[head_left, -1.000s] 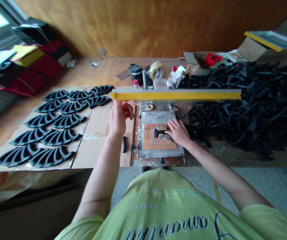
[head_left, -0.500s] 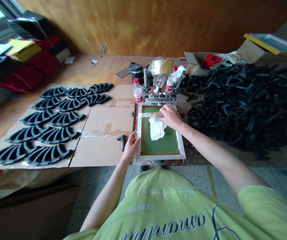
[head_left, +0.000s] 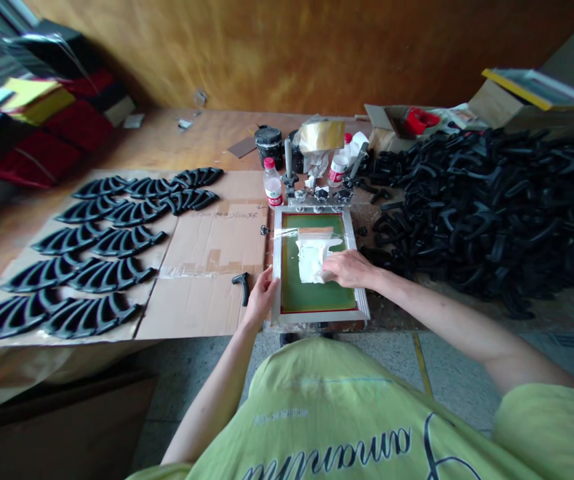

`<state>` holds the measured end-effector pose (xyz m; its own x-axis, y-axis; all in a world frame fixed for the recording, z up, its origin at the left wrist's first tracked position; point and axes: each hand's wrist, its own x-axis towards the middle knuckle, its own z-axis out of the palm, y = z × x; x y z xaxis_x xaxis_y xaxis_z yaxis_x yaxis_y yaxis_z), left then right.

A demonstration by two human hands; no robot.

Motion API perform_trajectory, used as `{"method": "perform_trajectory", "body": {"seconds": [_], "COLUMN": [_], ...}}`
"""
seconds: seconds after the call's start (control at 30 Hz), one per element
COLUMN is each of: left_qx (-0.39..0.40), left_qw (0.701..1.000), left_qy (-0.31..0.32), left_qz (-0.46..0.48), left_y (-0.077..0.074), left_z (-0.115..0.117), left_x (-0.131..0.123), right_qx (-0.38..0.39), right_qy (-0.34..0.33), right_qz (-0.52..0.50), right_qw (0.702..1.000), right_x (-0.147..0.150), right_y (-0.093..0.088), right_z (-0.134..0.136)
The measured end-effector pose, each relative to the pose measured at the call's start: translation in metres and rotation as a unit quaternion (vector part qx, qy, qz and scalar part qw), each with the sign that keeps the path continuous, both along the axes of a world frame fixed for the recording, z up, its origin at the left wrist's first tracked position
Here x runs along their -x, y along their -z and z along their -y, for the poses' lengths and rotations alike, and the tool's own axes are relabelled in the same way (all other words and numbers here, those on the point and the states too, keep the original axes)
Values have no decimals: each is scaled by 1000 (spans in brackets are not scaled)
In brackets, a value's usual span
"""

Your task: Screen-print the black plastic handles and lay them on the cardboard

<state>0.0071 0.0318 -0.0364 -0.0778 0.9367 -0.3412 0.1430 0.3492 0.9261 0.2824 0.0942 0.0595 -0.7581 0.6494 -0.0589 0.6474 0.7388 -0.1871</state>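
Note:
A screen printing frame (head_left: 277, 267) with a metal rim and green mesh lies in front of me. My left hand (head_left: 263, 295) grips the left rim. White ink (head_left: 311, 263) is spread over the middle of the mesh. Over the ink's far edge rests a squeegee (head_left: 315, 233) with a wood-coloured top, and no hand is on it. My right hand (head_left: 347, 268) is closed at the right side of the ink, its fingertips down at the mesh; what they hold, if anything, is hidden. A black curved plastic part (head_left: 241, 288) lies left of my left hand.
Rows of black curved parts (head_left: 91, 275) cover the cardboard (head_left: 201, 280) on the left. A large heap of similar parts (head_left: 481, 213) is at right. Behind the frame are clamps (head_left: 321, 195), a red-capped bottle (head_left: 273, 183) and a black tub (head_left: 269, 147).
My right hand has let go of the squeegee and moved toward me, down to the right side of the white ink. The left hand stays on the frame's rim.

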Motion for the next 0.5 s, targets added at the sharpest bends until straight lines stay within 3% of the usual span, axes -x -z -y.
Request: {"method": "perform_trajectory", "body": {"seconds": [0.13,0.27,0.4,0.5], "left_qx": [2,5,1,0], "left_qw": [1000,999,999,999], "left_qy": [-13,-25,-16,-13], "left_qz": [24,30,38,53], "left_y": [-7,-13,-16,-32], "left_z": [0,1,0,1], "left_x": [-2,-4,-2,1], "right_qx": [-42,-20,-16,-37], "right_qy": [71,39,109,187], "right_qz": [-36,-36,-64,-102], "right_qw": [996,998,992,976], "right_x": [11,10,18,23], "right_y": [9,16,-3,-27], "right_z": [6,24,2,-35]}}
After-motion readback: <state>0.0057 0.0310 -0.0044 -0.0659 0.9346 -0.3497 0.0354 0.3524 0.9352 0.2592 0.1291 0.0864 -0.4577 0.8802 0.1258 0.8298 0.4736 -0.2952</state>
